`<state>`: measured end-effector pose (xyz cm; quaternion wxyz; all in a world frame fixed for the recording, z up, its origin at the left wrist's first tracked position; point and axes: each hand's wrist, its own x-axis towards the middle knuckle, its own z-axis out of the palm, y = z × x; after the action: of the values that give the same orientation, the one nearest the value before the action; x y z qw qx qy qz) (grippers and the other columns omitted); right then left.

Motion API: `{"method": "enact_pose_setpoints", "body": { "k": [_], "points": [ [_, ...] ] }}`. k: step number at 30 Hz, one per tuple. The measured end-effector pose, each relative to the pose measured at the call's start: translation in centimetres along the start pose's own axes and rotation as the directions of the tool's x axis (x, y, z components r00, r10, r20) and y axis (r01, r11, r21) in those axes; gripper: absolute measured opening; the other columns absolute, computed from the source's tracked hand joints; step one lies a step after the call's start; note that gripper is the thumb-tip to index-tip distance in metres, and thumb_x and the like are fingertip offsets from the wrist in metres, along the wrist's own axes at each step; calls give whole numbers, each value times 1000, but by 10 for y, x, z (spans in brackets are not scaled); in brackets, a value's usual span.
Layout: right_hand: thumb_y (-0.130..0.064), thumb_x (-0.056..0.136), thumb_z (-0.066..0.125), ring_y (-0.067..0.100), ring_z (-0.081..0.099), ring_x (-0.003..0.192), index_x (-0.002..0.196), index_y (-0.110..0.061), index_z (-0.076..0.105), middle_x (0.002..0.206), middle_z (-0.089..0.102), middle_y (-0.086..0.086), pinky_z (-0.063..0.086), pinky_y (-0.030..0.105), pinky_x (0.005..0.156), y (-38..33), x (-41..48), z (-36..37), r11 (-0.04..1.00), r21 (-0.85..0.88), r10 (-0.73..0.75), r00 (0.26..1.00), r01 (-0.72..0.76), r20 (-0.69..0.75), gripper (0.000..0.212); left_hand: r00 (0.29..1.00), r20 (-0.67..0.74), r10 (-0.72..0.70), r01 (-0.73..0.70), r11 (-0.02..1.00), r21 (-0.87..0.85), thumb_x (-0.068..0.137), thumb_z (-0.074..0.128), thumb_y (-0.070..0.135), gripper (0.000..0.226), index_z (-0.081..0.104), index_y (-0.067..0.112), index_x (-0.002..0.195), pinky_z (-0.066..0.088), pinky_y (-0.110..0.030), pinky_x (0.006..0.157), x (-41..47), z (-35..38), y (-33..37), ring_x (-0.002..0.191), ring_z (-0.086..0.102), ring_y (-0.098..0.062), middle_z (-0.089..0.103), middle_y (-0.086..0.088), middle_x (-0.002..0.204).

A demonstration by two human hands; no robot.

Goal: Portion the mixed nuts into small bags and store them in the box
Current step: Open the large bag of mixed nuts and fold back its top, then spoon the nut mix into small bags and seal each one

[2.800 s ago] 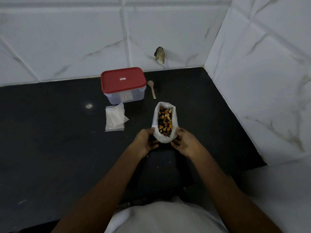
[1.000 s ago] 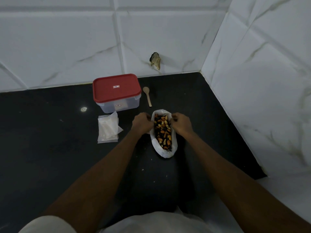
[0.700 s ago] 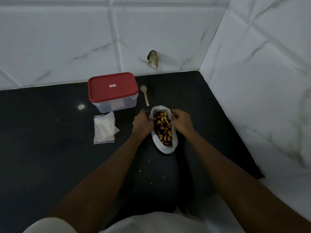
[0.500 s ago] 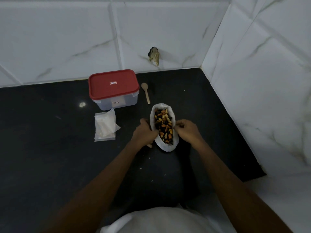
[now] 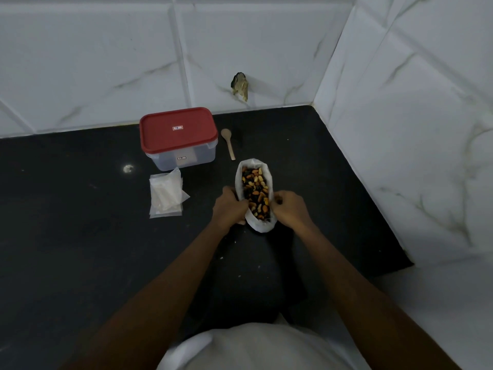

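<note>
While it lies open on the black stone counter (image 5: pixel 80 249), the white plastic bag of mixed nuts (image 5: pixel 255 194) is gripped at both sides of its rim: the left hand (image 5: pixel 230 208) curls round the left edge, the right hand (image 5: pixel 290 208) pinches the right. Just beyond its far end lies a small wooden spoon (image 5: pixel 229 142). Farther left stand a clear plastic box with a red lid (image 5: pixel 178 132) and a stack of small clear bags (image 5: pixel 166 196).
</note>
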<state>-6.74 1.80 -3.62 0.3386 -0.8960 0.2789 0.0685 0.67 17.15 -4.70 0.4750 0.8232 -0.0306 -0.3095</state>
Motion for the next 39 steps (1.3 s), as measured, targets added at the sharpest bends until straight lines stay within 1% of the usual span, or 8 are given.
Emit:
{"method": "enact_pose_setpoints", "body": {
  "k": [6,9,11,15,19,28,34,39],
  "points": [
    [-17,97,52,25,64,88,99,-3,66,96,66,12,42,28,65,3,-2,2,994,-58,-92,995,90,-29,20,988,-80,131,-120,984,135,87,65,15,47,35,14,124,56,-41,85,-10,2,3,99,63,-21,56,-5,117],
    [-15,97,55,20,64,102,123,-8,60,113,67,7,47,25,78,5,-10,-2,995,45,-90,994,92,-61,27,969,-113,218,-195,963,186,90,60,13,42,34,15,123,48,-23,67,-16,6,1,92,58,-15,54,-2,111],
    [-18,96,58,17,62,105,131,-10,54,118,64,4,46,24,81,8,-15,-2,995,80,-52,998,55,-41,36,973,-80,215,-190,952,241,90,60,16,33,42,19,118,51,-27,68,-17,6,-3,91,61,-17,57,-2,110],
    [-18,95,59,12,58,94,126,-12,57,116,65,4,45,25,77,14,-18,3,999,10,-45,999,45,-12,32,987,-54,151,-135,963,232,84,66,27,23,52,25,102,57,-44,83,-19,8,-7,92,66,-22,60,-2,108],
    [-11,94,60,15,62,97,123,-10,61,114,67,6,51,28,81,12,-22,6,997,34,-67,995,70,-67,29,980,-78,184,-160,956,246,85,67,16,34,56,17,117,54,-37,88,-19,10,-11,104,61,-20,59,-6,118],
    [-2,90,63,5,61,92,114,-13,69,106,69,-1,43,6,66,21,-27,-1,977,202,-41,988,72,-151,27,971,-41,237,-222,949,224,85,67,14,50,51,12,132,48,-36,99,-30,14,-16,118,54,-18,55,-6,130],
    [-2,90,63,6,61,94,114,-11,69,109,70,2,48,17,78,23,-24,-5,983,156,-74,984,99,-159,26,963,-41,266,-251,943,221,84,68,11,59,44,13,138,49,-33,98,-29,22,-8,120,54,-19,55,-7,133],
    [-10,91,62,17,62,103,114,-12,68,112,66,5,51,30,87,19,-19,-5,988,111,-76,966,106,-246,24,966,-8,260,-256,954,155,88,69,26,54,44,20,136,44,-21,85,-33,-4,-17,111,56,-9,58,2,125]
  ]
}}
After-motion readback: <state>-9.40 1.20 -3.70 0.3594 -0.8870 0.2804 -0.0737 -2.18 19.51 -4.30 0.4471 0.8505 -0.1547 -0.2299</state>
